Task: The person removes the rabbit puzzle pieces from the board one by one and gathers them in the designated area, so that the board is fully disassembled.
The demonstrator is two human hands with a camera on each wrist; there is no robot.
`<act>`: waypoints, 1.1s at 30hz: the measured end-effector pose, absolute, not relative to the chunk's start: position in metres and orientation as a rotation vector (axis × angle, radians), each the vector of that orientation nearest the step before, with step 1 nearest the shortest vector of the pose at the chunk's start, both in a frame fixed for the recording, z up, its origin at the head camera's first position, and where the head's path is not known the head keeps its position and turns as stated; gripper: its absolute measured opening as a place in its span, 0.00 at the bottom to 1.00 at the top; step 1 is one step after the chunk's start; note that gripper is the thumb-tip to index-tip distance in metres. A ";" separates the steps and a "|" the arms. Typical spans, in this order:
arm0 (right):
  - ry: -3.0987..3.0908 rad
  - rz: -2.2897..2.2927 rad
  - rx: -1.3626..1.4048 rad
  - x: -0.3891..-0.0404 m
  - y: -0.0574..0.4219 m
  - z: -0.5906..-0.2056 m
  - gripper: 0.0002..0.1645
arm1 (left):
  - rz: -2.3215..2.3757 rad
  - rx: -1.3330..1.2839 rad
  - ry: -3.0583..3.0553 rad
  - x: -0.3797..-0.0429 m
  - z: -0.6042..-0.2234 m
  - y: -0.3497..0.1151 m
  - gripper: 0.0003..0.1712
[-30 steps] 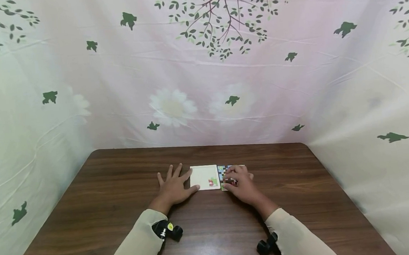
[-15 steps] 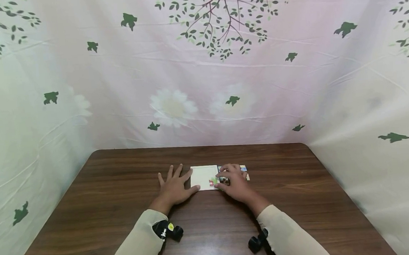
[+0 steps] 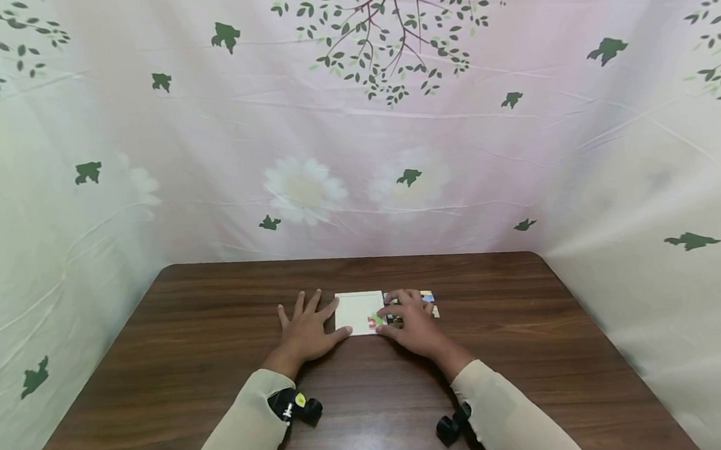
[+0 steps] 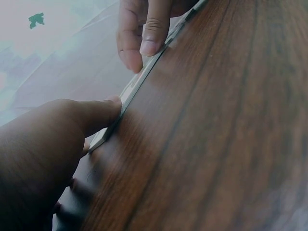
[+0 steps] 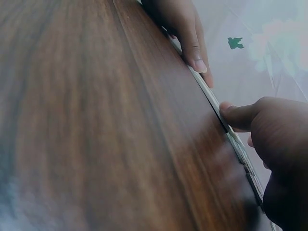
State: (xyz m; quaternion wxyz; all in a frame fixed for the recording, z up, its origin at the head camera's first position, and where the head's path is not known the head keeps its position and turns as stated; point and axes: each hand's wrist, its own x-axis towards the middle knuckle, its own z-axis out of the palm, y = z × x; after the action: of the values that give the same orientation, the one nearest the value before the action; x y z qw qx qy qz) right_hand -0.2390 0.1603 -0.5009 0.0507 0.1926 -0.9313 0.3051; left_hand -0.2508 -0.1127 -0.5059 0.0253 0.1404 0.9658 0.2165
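A thin white square board (image 3: 354, 310), like a jigsaw tray, lies flat on the brown table. In its near right corner shows a small pink-and-green jigsaw piece (image 3: 374, 321). At the board's left side my left hand (image 3: 308, 336) spreads its fingers, index and thumb tips resting at the edge. My right hand (image 3: 415, 323) bends over the right edge, its thumb and index tips around the corner piece; I cannot tell whether they pinch it. Beneath that palm, partly hidden, lie colourful picture pieces (image 3: 427, 297). In the right wrist view the right thumb (image 5: 231, 111) touches the board's near edge (image 5: 204, 89).
The wooden table (image 3: 215, 321) runs back to a printed cloth curtain (image 3: 354, 148), which also closes off both sides. Black wrist cameras (image 3: 311, 411) are strapped over both light sleeves (image 3: 515, 410).
My right hand has shifted left from the picture pieces onto the board's right edge, uncovering pieces to its right that now sit slightly farther right. The left hand has stayed still.
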 end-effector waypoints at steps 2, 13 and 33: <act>-2.840 0.931 0.588 -0.239 0.160 -0.500 0.13 | 0.666 0.436 2.987 -0.251 -0.506 -0.113 0.47; -2.891 0.944 0.548 -0.237 0.158 -0.498 0.08 | 0.652 0.437 2.979 -0.251 -0.506 -0.114 0.48; -2.816 1.056 0.479 -0.237 0.152 -0.500 0.10 | 0.647 0.427 2.979 -0.252 -0.508 -0.114 0.48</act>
State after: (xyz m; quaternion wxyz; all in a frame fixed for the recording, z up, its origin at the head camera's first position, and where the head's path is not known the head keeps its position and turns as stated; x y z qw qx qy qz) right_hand -0.2374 0.1518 -0.4998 0.0480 0.1570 -0.9237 0.3462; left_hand -0.2520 -0.1137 -0.5075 0.0317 0.1385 0.9673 0.2102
